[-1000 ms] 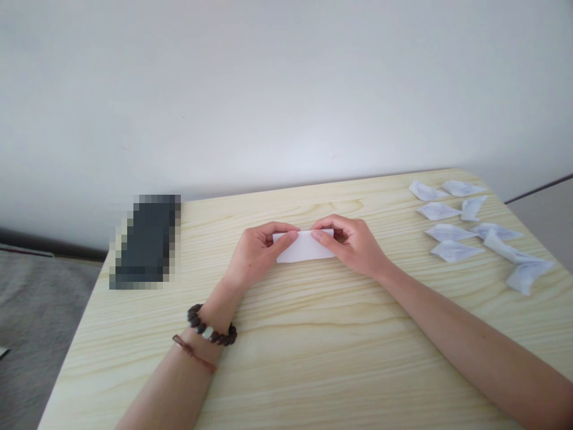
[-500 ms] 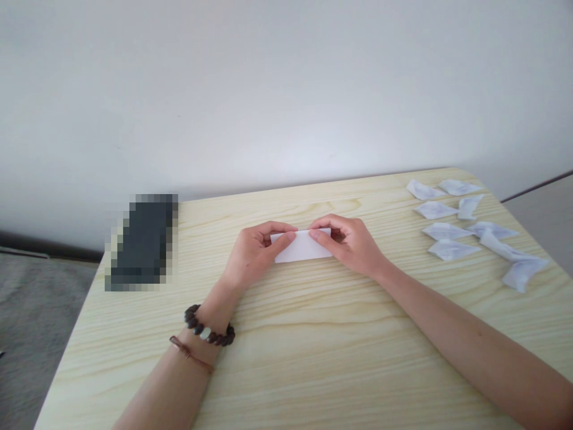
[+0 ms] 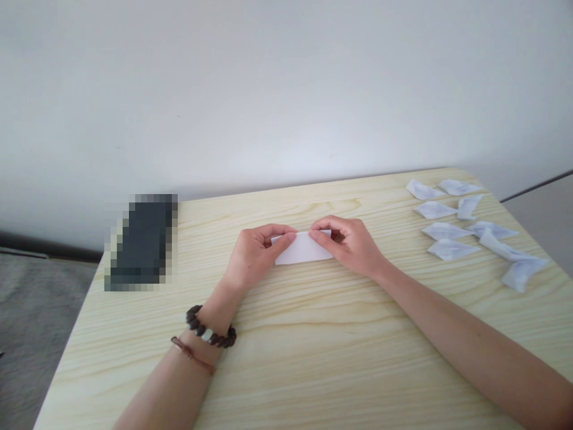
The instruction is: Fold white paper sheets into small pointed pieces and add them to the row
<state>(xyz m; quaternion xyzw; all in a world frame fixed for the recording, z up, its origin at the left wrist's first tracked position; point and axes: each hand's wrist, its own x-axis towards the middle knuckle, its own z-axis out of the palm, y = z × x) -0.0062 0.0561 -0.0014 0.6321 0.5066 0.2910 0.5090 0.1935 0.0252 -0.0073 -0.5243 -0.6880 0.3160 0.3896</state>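
A small white sheet of folded paper [image 3: 303, 249] lies across the middle of the view, its long side running left to right. My left hand [image 3: 257, 254] pinches its upper edge from the left, thumb in front and fingers behind. From the other side my right hand [image 3: 351, 243] pinches the same edge, the two thumbs a short gap apart. Part of the paper's ends is covered by my thumbs, and the fingertips behind it are hidden. Dark beads and a thin brown cord circle my left wrist.
Several folded white paper pieces [image 3: 447, 230] lie in loose rows at the right of the pale wooden table [image 3: 286, 358]. A dark, pixelated flat object [image 3: 143, 242] rests at the table's left edge. Behind the table rises a white wall [image 3: 286, 89].
Almost nothing differs. Both hands keep their pinch on the paper, which sits a hair lower in the view.
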